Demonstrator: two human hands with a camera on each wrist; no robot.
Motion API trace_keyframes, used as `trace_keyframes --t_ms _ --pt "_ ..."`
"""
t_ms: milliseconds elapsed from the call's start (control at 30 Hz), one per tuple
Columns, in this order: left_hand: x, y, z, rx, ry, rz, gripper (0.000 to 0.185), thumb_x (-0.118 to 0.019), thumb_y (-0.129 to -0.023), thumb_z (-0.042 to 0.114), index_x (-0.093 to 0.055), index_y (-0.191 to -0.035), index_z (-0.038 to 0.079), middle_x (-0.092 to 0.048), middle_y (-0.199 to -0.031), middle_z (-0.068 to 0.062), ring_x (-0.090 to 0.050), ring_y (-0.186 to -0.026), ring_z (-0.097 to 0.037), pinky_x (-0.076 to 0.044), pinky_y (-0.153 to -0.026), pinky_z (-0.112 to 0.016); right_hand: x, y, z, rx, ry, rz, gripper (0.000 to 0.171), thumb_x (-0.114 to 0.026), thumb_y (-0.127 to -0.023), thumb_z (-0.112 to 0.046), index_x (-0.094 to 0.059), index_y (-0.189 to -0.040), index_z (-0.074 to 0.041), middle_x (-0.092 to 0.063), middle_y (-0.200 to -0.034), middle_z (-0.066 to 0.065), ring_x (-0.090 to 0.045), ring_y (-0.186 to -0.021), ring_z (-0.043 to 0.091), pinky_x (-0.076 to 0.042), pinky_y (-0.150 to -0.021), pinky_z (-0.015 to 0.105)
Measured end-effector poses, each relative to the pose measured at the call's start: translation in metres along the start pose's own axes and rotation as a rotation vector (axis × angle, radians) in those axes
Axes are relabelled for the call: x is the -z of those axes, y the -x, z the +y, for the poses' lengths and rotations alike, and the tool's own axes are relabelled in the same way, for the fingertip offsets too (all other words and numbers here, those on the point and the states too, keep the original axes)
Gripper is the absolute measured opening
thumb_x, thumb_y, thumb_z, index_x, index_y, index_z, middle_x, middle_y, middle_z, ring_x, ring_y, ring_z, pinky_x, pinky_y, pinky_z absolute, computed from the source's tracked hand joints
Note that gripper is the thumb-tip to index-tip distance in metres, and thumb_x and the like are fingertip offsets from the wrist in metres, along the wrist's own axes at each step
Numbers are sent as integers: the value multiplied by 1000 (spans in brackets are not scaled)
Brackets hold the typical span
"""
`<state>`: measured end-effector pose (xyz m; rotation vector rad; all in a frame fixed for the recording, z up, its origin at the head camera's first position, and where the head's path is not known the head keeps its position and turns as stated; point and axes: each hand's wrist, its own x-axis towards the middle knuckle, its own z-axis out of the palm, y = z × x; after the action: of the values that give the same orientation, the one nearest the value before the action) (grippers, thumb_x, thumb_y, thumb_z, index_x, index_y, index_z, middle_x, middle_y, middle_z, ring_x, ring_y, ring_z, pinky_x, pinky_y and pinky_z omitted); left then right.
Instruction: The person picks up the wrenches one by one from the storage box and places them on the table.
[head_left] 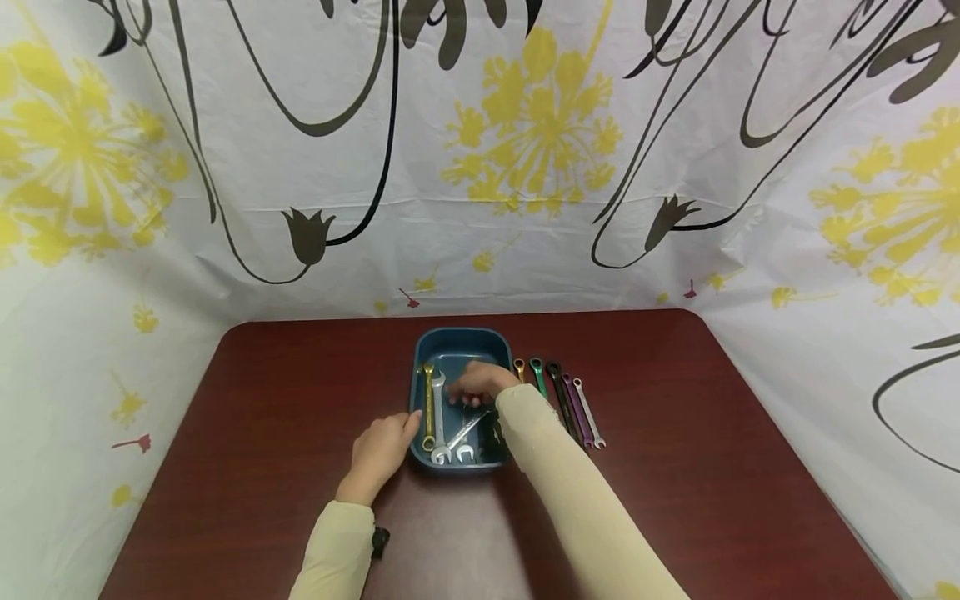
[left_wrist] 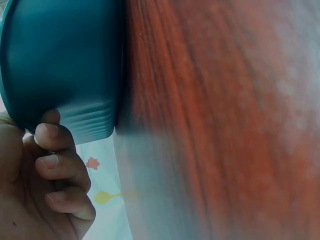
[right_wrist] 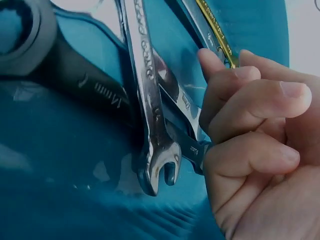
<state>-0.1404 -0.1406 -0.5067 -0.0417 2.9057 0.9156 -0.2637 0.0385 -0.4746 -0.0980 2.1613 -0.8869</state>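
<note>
Reaching over a blue tray [head_left: 461, 331] on a reddish-brown desk [head_left: 300, 383], the right hand [head_left: 483, 382] is held above a cluster of wrenches, its grip slack: the fingers are loosely curled, the tips of thumb and forefinger are shown apart in the right wrist view, and nothing is seen pinched between them. The tray's left wall is held toward the near corner by the left hand [head_left: 386, 450], its grip closed on the rim with fingers curled at the outside. Inside, a gold wrench [head_left: 429, 408] is laid lengthwise along that wall, just beside a long silver wrench [head_left: 438, 408]. Toward the near end, a small silver wrench [head_left: 470, 428] is set aslant, crossing over a black ring-ended wrench [right_wrist: 85, 80]. To the right of the tray, a row of five wrenches [head_left: 576, 408] in gold, green, black, purple and silver is lined up on the desk, partly covered by a cream sleeve [head_left: 577, 492]. Beyond, the desk is backed by a white cloth [head_left: 465, 250] printed with yellow blooms.
</note>
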Motion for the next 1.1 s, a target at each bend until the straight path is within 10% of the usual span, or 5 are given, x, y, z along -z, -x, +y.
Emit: trace_keyframes --t_ms 1100 --pt "-1 -1 -2 -21 -13 23 45 -44 -101 41 -48 -65 16 -37 -56 1 -36 -49 -15 -27 -48 -30 -33 -9 -12 14 159 69 39 -71 -85 -18 -48 -55 -14 -40 -47 -4 -37 -42 7 -34 -47 22"
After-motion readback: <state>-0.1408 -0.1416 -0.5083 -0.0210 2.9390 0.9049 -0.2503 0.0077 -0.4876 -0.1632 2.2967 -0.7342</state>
